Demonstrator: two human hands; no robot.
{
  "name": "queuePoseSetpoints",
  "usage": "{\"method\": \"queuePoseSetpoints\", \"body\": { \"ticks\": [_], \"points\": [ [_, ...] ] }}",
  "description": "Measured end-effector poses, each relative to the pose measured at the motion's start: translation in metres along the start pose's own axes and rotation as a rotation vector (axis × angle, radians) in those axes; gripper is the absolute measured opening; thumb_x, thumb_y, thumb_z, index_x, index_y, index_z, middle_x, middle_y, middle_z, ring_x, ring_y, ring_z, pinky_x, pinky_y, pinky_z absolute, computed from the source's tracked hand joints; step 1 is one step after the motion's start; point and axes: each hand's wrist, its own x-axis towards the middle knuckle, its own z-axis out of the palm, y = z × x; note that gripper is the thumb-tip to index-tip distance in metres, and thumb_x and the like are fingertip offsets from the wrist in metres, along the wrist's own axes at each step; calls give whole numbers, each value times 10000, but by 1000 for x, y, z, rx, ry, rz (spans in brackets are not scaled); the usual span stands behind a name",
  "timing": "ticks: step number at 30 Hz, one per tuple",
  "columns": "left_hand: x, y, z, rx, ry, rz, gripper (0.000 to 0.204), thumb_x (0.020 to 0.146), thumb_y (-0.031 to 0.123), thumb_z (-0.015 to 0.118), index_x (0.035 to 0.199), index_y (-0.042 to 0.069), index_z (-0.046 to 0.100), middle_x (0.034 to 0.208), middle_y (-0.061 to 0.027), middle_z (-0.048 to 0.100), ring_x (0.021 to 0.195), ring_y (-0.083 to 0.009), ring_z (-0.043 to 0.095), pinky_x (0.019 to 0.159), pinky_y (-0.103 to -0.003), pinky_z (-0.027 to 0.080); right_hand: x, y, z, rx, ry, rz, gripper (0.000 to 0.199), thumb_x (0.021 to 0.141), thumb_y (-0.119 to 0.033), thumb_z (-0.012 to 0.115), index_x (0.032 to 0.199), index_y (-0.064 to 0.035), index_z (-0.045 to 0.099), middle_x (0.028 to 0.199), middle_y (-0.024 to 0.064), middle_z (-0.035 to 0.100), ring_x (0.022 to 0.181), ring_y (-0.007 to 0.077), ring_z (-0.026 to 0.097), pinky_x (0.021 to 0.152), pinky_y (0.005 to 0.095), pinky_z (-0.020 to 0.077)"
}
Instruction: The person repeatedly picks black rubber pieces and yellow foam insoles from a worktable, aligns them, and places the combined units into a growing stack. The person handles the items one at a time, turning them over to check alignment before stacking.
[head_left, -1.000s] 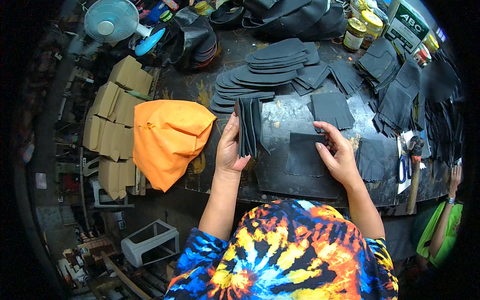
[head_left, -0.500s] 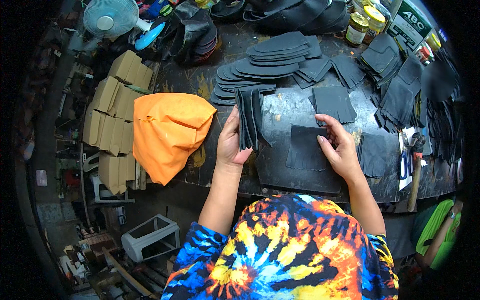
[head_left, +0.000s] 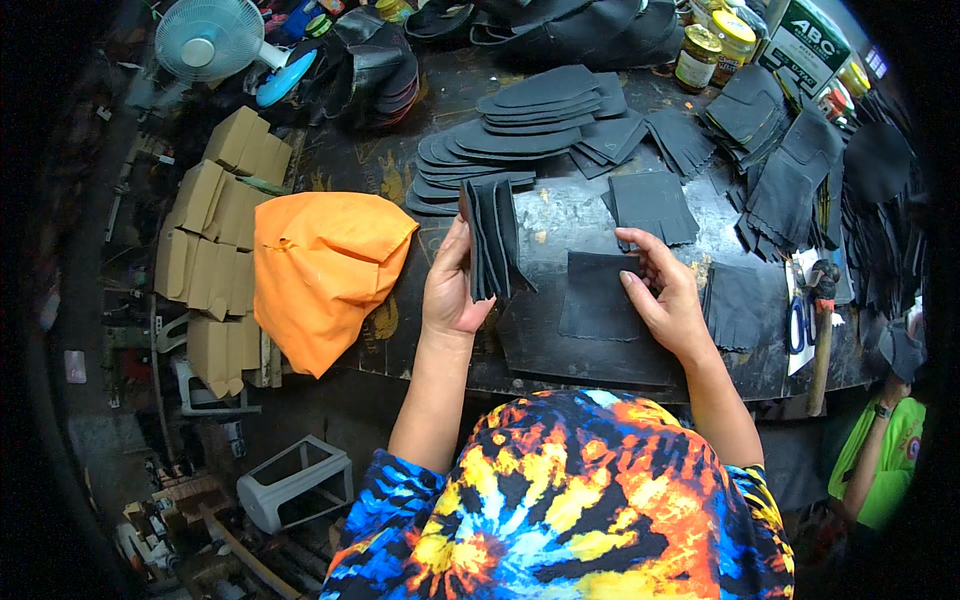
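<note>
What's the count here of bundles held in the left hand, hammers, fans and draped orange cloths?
Bundle of black pieces in the left hand: 1
Hammer: 1
Fan: 1
Orange cloth: 1
Total: 4

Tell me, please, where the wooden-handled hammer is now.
In the head view, the hammer lies on the right side of the dark table, immediately right of the blue-handled scissors.

Scuffed dark table (head_left: 440, 110) — stacked black pieces (head_left: 545, 98), lidded jars (head_left: 698, 62), hammer (head_left: 820, 350)
</note>
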Motion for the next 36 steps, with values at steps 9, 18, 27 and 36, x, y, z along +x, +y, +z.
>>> {"method": "queuePoseSetpoints", "body": {
  "ticks": [9,18,27,36],
  "points": [
    [3,-6,-3,211,138,68,373,1049,115,467,1413,37,450,1316,-93,610,1185,-185,608,1034,-355,487,1,2,0,-21,-1,38,484,887,16,634,1354,-90,565,911,3,516,753,68,464,684,211,439],
    [-1,-2,14,558,207,183,558,941,31,567,1458,17,356,1399,-121,517,1285,-234,519,1116,-387,391,-1,15,-4,-21,-11,-90,599,839,-23,695,1402,-133,524,1009,95,640,699,126,578,652,278,520],
    [-14,-26,27,267,-63,-11,400,1020,113,507,1418,98,472,1409,-56,569,1289,-229,550,1104,-437,424,4,15,-18,608,32,25,412,949,-30,578,1351,-57,493,1102,25,569,982,70,549,858,239,469],
    [-10,-53,36,283,127,-82,465,990,46,510,1444,39,406,1415,-125,534,1296,-239,533,1112,-419,414,-5,4,-30,717,207,82,565,926,77,539,1449,-76,388,1224,117,578,1115,169,591,973,310,501]
  ]
}}
